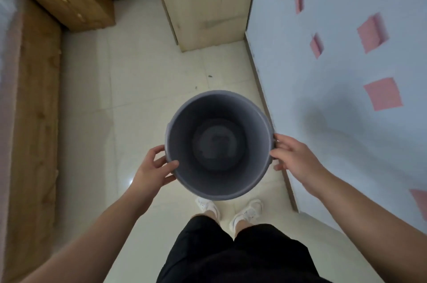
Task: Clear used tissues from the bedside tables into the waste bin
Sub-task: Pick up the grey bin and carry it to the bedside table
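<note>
Held at its rim by left hand (152, 167) and right hand (294, 155), the waste bin (184, 125) could be dropped if one slips.

**Views:** one, a head camera, wide-angle, with straight lines bowed at the margins.

**Position:** worn by the standing person, close above the waste bin (182, 134).

**Facing:** steeply down and slightly forward, with the bin's open mouth mid-frame.

**Lower field:** forearms, left hand (152, 167), right hand (293, 155), black shorts (231, 255), white shoes (248, 211).

**Upper field:** tiled floor (138, 74), pale cabinet (208, 0), brown bedside table (74, 5), which is blurred.

**Left margin:** bed frame (34, 97).

**Right margin:** wall (335, 63) with pink squares (382, 96).
</note>
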Action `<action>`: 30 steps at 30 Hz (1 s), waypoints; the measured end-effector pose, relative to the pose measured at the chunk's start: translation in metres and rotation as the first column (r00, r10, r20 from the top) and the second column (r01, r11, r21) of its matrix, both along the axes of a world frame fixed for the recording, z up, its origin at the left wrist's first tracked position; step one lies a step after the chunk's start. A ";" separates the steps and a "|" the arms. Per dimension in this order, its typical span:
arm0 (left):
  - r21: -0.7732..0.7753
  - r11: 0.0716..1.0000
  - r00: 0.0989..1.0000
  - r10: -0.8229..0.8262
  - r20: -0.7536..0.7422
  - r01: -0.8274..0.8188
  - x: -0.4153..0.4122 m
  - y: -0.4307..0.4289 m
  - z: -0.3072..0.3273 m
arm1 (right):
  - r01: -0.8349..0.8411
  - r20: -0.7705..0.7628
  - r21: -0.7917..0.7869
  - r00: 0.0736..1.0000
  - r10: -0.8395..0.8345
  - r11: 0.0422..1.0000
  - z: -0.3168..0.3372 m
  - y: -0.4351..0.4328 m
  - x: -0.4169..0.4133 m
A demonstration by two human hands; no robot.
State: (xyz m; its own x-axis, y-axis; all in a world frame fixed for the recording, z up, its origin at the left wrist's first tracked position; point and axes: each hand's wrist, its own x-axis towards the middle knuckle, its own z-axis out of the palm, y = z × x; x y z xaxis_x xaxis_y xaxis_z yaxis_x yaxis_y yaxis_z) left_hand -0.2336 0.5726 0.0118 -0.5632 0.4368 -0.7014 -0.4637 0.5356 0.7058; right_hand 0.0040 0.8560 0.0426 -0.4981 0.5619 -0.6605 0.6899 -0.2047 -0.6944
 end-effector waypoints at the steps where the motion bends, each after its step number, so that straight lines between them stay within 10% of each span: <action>1: 0.011 1.000 1.000 0.026 0.013 -0.026 -0.008 -0.013 0.001 | -0.031 0.008 0.001 0.999 0.031 1.000 0.003 -0.004 -0.017; 30: 0.064 0.807 0.809 0.587 0.025 -0.588 -0.356 -0.008 0.038 | -0.454 -0.072 -0.017 0.889 0.452 0.891 0.033 0.077 -0.536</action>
State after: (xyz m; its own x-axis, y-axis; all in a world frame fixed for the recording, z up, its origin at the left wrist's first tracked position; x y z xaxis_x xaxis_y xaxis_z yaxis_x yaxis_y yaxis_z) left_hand -0.5894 0.5644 0.0498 -0.7243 0.0683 -0.6861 -0.6777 0.1125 0.7267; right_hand -0.5316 0.9329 0.0751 -0.7354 0.2436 -0.6324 0.6671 0.0962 -0.7387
